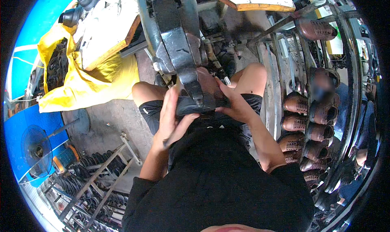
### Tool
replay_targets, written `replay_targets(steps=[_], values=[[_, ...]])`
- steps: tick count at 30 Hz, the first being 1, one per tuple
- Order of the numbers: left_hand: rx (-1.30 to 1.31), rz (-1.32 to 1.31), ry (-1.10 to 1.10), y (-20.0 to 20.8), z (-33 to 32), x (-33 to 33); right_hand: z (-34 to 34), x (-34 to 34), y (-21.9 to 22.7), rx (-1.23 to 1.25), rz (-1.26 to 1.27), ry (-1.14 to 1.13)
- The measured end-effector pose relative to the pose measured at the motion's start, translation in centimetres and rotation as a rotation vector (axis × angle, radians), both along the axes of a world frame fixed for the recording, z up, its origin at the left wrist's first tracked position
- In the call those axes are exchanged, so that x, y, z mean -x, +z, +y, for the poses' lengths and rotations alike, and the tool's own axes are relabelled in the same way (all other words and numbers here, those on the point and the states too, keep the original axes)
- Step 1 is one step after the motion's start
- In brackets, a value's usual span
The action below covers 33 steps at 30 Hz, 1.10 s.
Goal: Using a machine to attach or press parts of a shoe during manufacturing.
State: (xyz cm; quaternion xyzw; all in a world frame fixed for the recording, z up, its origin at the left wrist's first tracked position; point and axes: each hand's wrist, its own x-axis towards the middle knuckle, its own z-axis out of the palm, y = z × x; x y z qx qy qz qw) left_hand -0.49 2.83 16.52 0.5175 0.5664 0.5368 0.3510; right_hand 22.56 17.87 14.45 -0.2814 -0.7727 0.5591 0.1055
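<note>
A brown shoe (209, 84) with a dark end toward me is held between my two hands, above my lap. My left hand (170, 118) presses along its left side, fingers pointing up and thumb across the near end. On the other side, my right hand (235, 104) grips it with thumb and fingers. The narrow tip of a dark metal machine head (178, 41) reaches down over the shoe and hides part of it. I cannot tell whether the tip touches the shoe.
A rack of brown shoes (295, 122) stands at right, with a person in blue (348, 110) beyond. White worktables (106, 24) lie ahead, one with a yellow cloth (87, 93) hanging beside it. A fan (37, 150) and a metal rack (95, 181) are at left.
</note>
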Motion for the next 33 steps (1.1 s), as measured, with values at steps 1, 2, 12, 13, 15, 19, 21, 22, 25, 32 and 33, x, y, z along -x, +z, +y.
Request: replay_targets(steps=[1, 2, 12, 13, 15, 19, 21, 22, 25, 32, 33], values=[[0.049, 0.135, -0.036, 0.4, 0.4, 0.2, 0.0, -0.4, -0.1, -0.001, 0.000, 0.002], [0.021, 0.156, -0.067, 2.5, 2.1, -0.1, 0.0, -1.0, -0.3, 0.055, 0.049, -0.051], [0.004, -0.150, -0.034, 5.4, 4.5, -2.0, 2.2, -3.2, 3.8, -0.011, -0.099, -0.097], [0.040, -0.317, -0.038, 5.6, 4.4, -2.1, 2.4, -3.3, 3.4, -0.006, -0.097, -0.100], [0.046, -0.286, -0.094, 5.4, 4.3, -1.7, 2.8, -3.6, 2.9, -0.050, -0.066, -0.077], [0.054, -0.292, -0.046, 5.6, 4.0, -1.9, 3.6, -3.9, 4.8, -0.027, -0.055, -0.070], [0.059, -0.216, -0.040, 5.5, 3.9, -2.0, 4.0, -4.3, 6.0, -0.123, -0.014, -0.059], [0.074, -0.342, -0.016, 5.3, 3.7, -2.2, 4.2, -4.5, 6.5, -0.121, -0.013, -0.061], [0.076, -0.425, -0.016, 3.7, 3.0, -1.9, 5.3, -5.0, 8.0, -0.191, -0.066, -0.011], [0.143, -0.554, 0.007, 2.4, 3.2, -3.2, 7.7, -6.4, 14.6, -0.552, -0.170, -0.011], [0.120, -0.547, 0.025, 2.3, 3.1, -3.4, 7.9, -6.2, 15.7, -0.569, -0.218, -0.012]])
